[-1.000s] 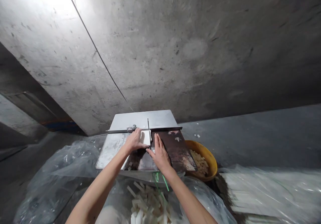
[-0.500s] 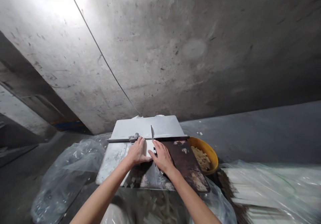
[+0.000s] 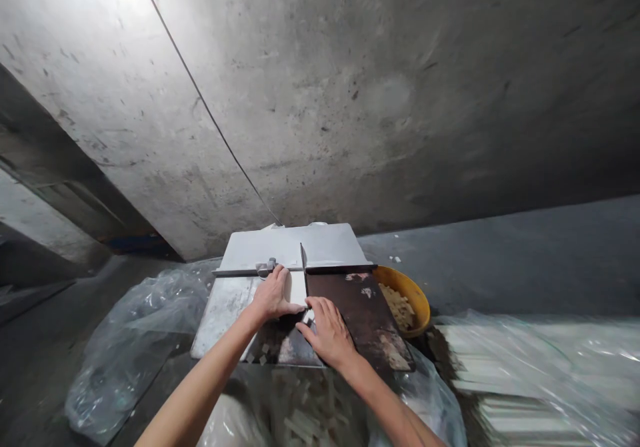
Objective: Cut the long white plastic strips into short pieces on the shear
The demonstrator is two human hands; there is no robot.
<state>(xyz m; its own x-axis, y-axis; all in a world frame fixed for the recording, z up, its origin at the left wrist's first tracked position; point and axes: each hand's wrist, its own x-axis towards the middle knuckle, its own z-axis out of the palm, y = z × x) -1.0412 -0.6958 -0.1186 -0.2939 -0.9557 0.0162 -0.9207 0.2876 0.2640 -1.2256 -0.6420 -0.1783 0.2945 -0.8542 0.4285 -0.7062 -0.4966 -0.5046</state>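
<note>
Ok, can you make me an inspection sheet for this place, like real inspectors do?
Surface: worktop, pale on the left, dark and stained on the right; a dark bar crosses it.
Job's things: white block beside a thin, blade-like strip.
Clutter: yellow tub of pale bits; clear plastic at the left; long white pieces under plastic at the right.
Hands: left hand holds the white block; right hand is by a small white piece.
Cables: thin dark line down the wall; cable or seam, can't tell.
Surroundings: grey, marked wall; grey floor.
</note>
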